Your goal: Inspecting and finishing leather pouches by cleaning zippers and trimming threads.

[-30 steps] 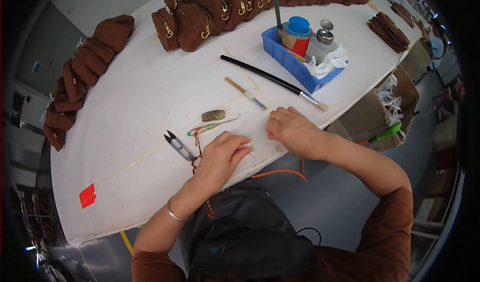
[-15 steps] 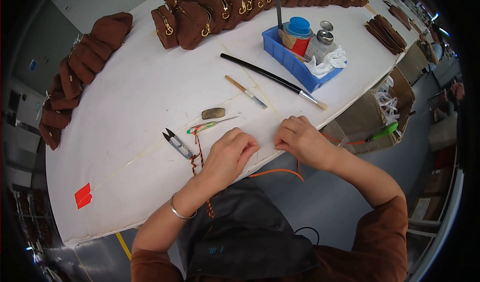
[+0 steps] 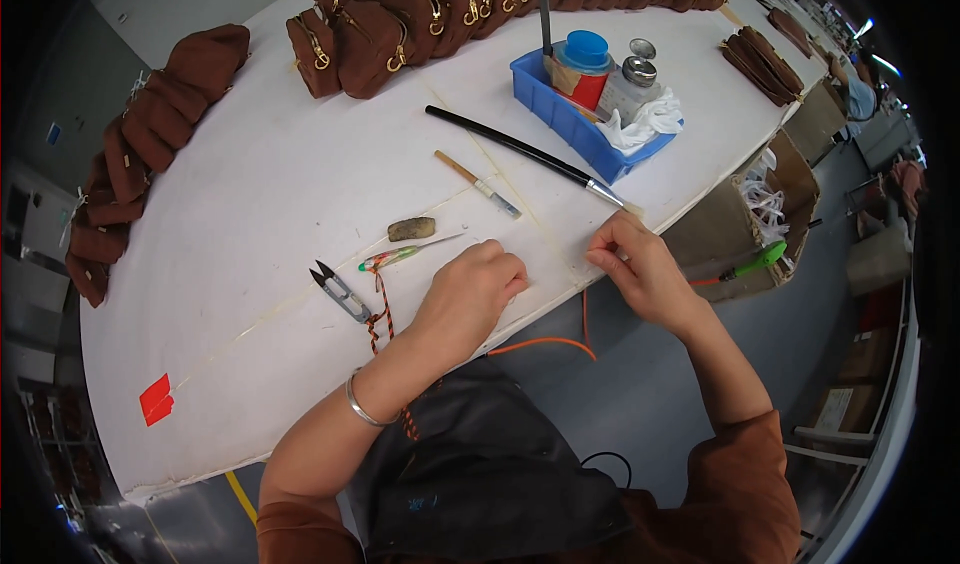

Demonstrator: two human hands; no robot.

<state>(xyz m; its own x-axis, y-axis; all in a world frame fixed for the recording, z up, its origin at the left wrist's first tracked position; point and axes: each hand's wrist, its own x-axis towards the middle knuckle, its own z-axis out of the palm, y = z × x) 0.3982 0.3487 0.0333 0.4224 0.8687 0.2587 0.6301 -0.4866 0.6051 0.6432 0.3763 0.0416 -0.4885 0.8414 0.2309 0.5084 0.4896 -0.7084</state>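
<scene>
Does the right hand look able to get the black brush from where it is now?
Probably yes: the black brush lies with its bristles just beyond the right hand, and nothing visible stands between.

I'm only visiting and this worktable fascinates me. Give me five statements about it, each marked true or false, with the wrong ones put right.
1. The snips lie nearer the left hand than the right hand. True.
2. A crumpled white cloth lies in the blue tray. True.
3. The two hands are touching each other. False: they are apart, with table showing between them.
4. The blue tray stands between the two hands. False: it stands farther from the person than either hand.
5. The brown bags along the far side have gold-coloured hardware. True.
</scene>
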